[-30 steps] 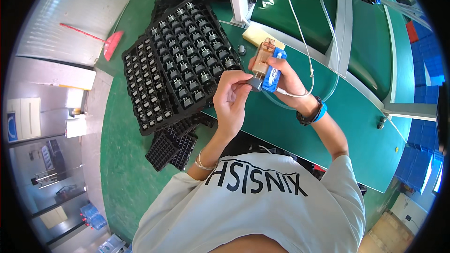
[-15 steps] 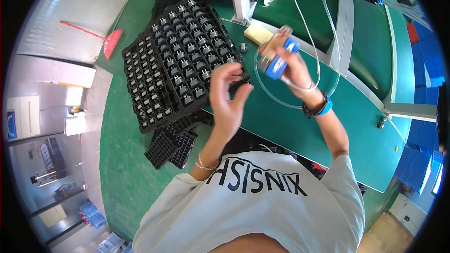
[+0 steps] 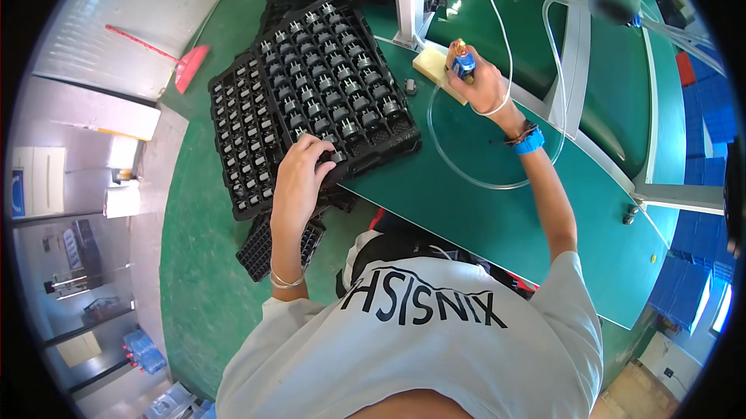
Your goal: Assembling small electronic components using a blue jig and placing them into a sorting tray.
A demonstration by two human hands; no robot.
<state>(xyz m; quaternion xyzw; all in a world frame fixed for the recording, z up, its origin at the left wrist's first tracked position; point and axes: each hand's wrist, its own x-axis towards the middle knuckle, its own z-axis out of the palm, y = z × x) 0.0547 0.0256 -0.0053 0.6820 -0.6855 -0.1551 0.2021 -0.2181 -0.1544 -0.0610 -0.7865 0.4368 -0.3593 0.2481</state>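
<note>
My left hand is at the near edge of a large black compartment tray, thumb and fingers closed around a small dark plug part. Grey and black plug parts with metal prongs stand in rows in this tray. My right hand grips a blue hand tool with a copper-coloured end, pointing away from me. Its grip is partly hidden by my fingers. A yellow block lies beside that hand, and a single grey plug part lies between it and the tray.
A second black tray of small parts adjoins on the left, with smaller stacked trays below. A clear hose loops over the green table. A white post stands behind. Small metal parts lie at right.
My left hand has moved left and down to the tray's near edge, and its fingers have closed. My right hand has moved slightly farther away, and the tool has turned to point away.
</note>
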